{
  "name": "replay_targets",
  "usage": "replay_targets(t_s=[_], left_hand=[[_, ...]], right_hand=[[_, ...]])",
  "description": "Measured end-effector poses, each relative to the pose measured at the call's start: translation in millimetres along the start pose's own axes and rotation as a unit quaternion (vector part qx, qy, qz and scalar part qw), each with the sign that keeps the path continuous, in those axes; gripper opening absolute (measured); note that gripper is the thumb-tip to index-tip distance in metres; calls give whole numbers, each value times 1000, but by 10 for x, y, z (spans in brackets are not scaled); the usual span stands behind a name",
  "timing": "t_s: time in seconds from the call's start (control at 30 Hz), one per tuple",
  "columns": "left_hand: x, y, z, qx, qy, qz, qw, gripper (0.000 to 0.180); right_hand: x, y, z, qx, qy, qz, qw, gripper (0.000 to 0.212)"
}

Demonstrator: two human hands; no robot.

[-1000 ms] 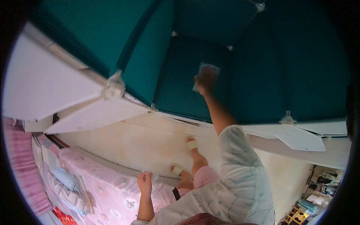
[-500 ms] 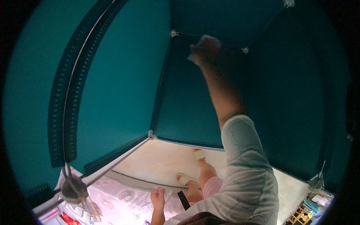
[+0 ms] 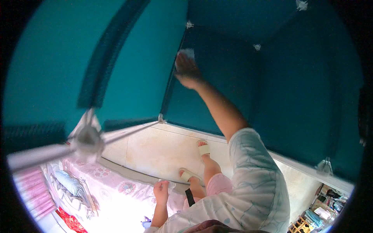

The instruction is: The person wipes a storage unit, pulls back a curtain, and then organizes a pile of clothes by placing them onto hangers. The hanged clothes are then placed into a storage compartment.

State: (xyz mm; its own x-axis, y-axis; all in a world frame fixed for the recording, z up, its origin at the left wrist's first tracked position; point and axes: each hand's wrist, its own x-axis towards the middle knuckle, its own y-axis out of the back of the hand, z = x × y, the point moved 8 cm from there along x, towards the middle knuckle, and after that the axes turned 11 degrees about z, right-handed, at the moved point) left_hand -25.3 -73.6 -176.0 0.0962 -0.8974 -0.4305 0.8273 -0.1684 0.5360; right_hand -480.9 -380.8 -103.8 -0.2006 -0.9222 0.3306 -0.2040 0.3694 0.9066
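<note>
I see the right hand (image 3: pixel 187 73) now further left, holding a white cloth (image 3: pixel 189 53) at the dark teal panel (image 3: pixel 227 70); left hand (image 3: pixel 161 191) curled, contents I can't tell; pink bedspread (image 3: pixel 101 174) below.

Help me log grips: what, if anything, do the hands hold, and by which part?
The right hand holds a pale sheet under its fingers, upper edge exposed. Whether the left hand holds anything cannot be told.

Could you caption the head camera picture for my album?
A right hand with a pale cloth at a dark teal panel, the left hand near a pink floral bedspread.
</note>
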Motion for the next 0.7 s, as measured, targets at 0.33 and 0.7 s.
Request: replay_targets(t_s=[0.33,0.7], left_hand=[[-128,468,255,-46,-68,13,997,13],[-147,575,-316,8,-40,63,997,17]], right_hand=[[-1745,308,-1339,100,98,-201,970,64],[-20,214,926,-58,-208,-14,976,58]])
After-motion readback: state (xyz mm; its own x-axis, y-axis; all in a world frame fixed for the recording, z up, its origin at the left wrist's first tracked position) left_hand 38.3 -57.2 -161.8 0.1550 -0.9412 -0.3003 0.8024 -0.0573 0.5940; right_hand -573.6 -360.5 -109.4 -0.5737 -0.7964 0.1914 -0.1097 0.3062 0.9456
